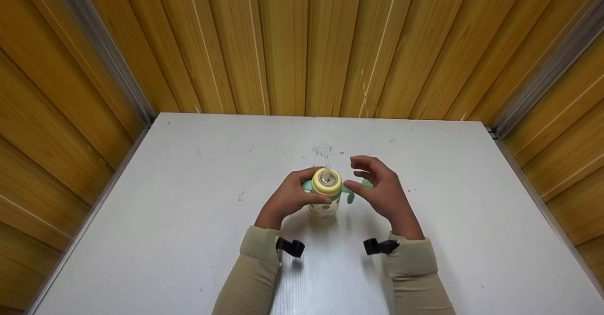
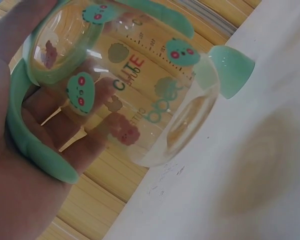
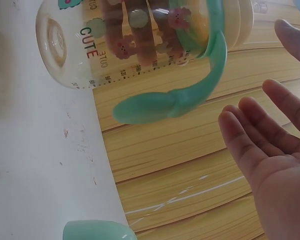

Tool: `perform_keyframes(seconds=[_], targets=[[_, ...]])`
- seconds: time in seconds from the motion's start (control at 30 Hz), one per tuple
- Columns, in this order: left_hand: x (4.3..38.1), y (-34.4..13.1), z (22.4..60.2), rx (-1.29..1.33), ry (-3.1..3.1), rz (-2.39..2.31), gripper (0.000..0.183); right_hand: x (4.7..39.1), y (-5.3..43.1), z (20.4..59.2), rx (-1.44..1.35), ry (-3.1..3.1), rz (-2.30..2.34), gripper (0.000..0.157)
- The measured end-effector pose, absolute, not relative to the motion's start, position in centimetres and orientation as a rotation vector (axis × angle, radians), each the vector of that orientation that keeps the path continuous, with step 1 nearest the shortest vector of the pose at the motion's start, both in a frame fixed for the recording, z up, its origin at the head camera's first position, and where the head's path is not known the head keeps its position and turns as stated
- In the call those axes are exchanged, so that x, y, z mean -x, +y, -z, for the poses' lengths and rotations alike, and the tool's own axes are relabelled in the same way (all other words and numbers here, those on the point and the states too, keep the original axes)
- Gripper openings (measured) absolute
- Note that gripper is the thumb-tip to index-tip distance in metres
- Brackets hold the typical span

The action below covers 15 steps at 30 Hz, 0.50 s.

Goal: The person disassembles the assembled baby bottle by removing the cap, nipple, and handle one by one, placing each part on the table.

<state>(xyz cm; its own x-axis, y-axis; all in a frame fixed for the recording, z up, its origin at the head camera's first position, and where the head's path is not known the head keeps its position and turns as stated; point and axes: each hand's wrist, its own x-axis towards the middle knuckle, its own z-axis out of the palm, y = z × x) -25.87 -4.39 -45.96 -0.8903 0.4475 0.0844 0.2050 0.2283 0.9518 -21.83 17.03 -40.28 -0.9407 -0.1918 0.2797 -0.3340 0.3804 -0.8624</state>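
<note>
A clear baby bottle (image 1: pixel 325 206) with a yellow collar (image 1: pixel 318 188), a clear spout (image 1: pixel 327 175) and two green side handles (image 3: pixel 200 97) is held up off the white table. My left hand (image 1: pixel 295 192) grips it around the top, thumb on the near side and fingers behind. Printed faces and "CUTE" lettering show on its wall in the left wrist view. To the right of the bottle is my right hand (image 1: pixel 380 190), fingers loosely bent and holding nothing, thumb close to the collar. A green cap (image 2: pixel 232 71) stands on the table, mostly hidden behind the right hand in the head view.
The white table (image 1: pixel 188 220) carries small dark marks and scuffs. Yellow wood-look panels (image 1: pixel 283 46) rise behind it and at both sides, with grey metal posts (image 1: pixel 108 46) in the corners.
</note>
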Motion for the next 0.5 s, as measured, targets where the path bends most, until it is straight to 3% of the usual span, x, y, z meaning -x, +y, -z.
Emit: perform_keyframes(seconds=[0.5], targets=[[25.96,-4.45,46.14,-0.661,2.310,-1.752,0.065,22.08,16.58,40.82,-0.544,-2.468,-1.662,0.052]])
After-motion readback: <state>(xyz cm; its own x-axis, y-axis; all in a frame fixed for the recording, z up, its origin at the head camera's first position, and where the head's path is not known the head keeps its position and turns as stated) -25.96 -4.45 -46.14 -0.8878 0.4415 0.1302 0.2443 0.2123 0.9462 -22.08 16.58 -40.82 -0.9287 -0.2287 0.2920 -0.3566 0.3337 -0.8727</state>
